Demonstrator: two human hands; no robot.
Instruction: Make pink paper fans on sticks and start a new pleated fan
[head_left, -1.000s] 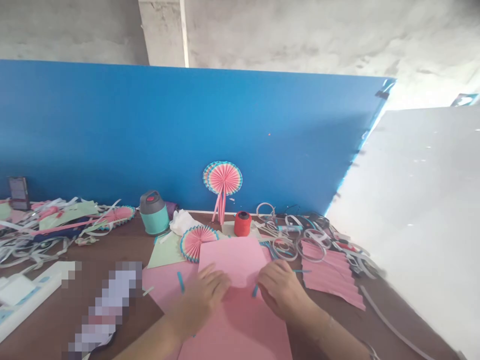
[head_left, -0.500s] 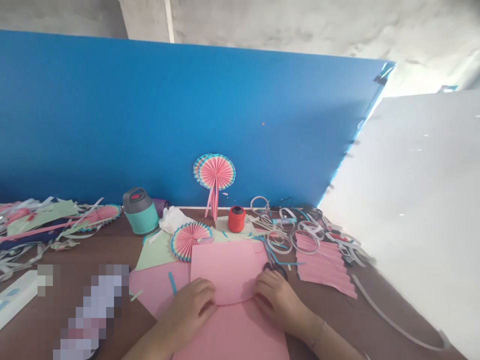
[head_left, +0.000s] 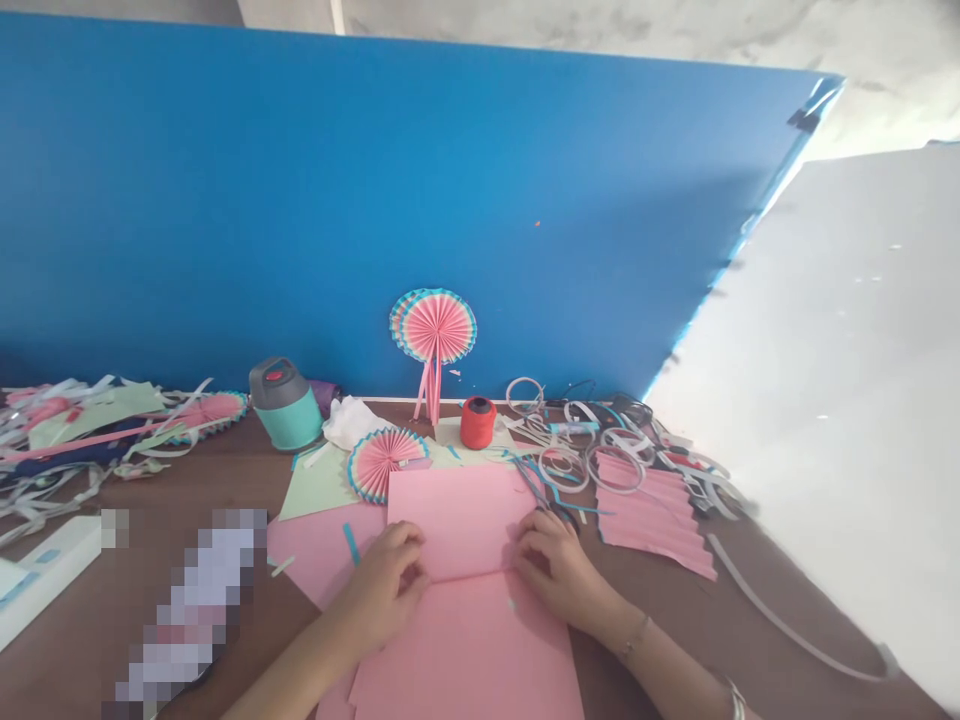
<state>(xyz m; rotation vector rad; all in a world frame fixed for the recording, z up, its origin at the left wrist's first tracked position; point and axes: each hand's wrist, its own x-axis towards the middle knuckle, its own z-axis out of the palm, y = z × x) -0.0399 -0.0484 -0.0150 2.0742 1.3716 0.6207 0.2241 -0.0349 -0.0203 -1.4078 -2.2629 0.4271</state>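
Pink paper sheet (head_left: 457,515) in both hands (head_left: 382,580), fingers narrowly curled near its lower corners.

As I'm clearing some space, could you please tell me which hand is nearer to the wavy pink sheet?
Right. The right hand is just left of the wavy pink sheet; the left hand is farther left, across the pink paper.
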